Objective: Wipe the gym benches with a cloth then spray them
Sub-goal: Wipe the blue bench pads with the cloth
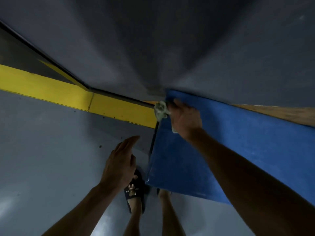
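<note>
**Wiping the far corner of the blue bench**

The cloth point(161, 109) is a small, pale, scrunched-up rag. It sits on the far left corner of the blue bench point(221, 150), and a bit of it hangs over the edge. It looks soft and light, so it should bend and bunch up easily. It is best held in a ball under the palm, so it does not slip out.

The right hand point(186, 120) presses down on the cloth, with the fingers curled over it. The bench top looks smooth and a little shiny, so the cloth should slide well on it.

The left hand point(119, 164) hangs in the air just left of the bench, fingers straight and holding nothing.

Left of the bench there is a yellow stripe point(68, 94) on the grey floor point(42, 150). Below the bench's near corner is a foot in a dark sandal point(134, 191).

No spray bottle can be seen.
</note>
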`<state>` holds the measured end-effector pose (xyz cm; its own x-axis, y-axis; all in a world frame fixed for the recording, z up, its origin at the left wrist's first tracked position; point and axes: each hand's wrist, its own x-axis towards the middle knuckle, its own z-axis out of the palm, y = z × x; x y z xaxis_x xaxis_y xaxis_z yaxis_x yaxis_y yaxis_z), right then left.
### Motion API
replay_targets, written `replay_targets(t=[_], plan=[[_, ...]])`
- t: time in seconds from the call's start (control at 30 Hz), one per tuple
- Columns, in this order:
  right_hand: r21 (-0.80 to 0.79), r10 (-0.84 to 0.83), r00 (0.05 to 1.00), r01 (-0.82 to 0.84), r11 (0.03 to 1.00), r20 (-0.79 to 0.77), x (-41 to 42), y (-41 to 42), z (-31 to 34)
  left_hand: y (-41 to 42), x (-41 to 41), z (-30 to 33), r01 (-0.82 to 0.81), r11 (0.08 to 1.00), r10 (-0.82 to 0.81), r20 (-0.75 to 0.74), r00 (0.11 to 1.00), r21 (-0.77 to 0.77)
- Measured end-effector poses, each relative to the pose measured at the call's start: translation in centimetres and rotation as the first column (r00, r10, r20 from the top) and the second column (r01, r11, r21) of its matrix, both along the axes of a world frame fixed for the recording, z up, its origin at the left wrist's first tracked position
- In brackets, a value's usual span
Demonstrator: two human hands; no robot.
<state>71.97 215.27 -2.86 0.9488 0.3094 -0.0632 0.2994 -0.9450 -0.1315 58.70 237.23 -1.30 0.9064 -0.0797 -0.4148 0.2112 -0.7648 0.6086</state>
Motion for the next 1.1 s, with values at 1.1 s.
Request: replay_targets(t=[1.1], plan=[[0.059,-0.61,0.788,0.615,0.786,-0.086,-21.2,-6.2,1.2,0.3,-5.9,-0.4,0.151,0.963,-0.191,-0.172,0.966,-0.221]])
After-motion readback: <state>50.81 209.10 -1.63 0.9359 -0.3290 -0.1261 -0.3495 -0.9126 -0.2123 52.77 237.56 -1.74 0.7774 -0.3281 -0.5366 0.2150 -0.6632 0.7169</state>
